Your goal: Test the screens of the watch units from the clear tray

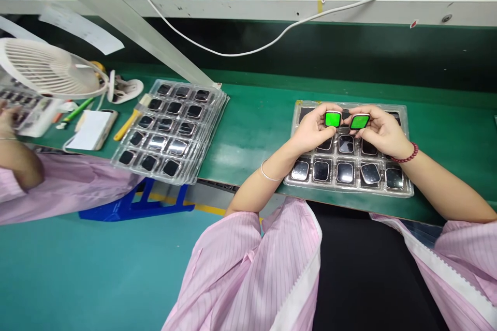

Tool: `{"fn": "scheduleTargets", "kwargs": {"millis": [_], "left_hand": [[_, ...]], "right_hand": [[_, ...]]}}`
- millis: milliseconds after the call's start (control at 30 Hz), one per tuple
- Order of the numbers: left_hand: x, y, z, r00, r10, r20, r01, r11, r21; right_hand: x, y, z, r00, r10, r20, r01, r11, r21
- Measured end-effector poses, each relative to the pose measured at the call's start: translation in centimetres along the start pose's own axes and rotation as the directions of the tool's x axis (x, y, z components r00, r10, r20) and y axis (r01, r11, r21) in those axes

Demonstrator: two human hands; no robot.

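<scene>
My left hand [313, 128] is closed on a smartwatch case [333, 119] whose square screen glows green. A second smartwatch case [359, 122], also lit green and slightly tilted, is pinched in my right hand [382, 126]. The two watches are held side by side, a small gap between their screens. Both hands hover over a clear plastic tray [408, 165] with rows of pockets holding dark-screened watch cases [345, 171]. My hands hide part of its upper rows.
Stacked clear trays [209, 134] of watches stand to the left, a yellow-handled brush [127, 125] against them. Farther left are a white fan [50, 70], a green pen [79, 112] and a co-worker's arm [17, 160]. A white cable [240, 55] droops below the shelf [373, 13].
</scene>
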State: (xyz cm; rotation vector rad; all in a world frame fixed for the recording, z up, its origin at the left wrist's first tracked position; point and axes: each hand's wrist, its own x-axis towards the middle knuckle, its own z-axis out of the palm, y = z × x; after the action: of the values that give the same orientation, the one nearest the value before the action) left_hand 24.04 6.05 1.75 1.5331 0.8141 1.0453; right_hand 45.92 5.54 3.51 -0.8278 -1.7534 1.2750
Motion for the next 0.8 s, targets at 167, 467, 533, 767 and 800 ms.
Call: {"fn": "scheduleTargets", "kwargs": {"millis": [167,467,533,767,800], "left_hand": [[0.02,-0.14,-0.04,1.0,0.014,-0.014,-0.014,1.0,0.014],[-0.03,-0.05,-0.05,0.999,0.014,-0.04,-0.015,1.0,-0.019],[-0.05,0.05,0.0,0.999,0.011,-0.032,-0.012,0.999,-0.031],[-0.12,0.23,-0.02,0.999,-0.004,-0.038,0.003,1.0,-0.018],[-0.12,0.19,-0.05,0.999,-0.01,-0.038,0.01,1.0,-0.007]], "right_hand": [[-0.02,-0.06,-0.02,1.0,-0.004,-0.018,0.003,1.0,-0.024],[-0.06,-0.09,0.11,1.0,0.01,-0.028,-0.011,0.999,-0.04],[-0.06,0.0,0.06,0.999,0.029,-0.023,-0.03,0.998,-0.05],[-0.04,0.02,0.24,0.999,0.029,-0.036,-0.03,0.999,-0.023],[-0.04,0.02,0.27,0.999,0.033,-0.035,-0.034,0.999,-0.019]]}}
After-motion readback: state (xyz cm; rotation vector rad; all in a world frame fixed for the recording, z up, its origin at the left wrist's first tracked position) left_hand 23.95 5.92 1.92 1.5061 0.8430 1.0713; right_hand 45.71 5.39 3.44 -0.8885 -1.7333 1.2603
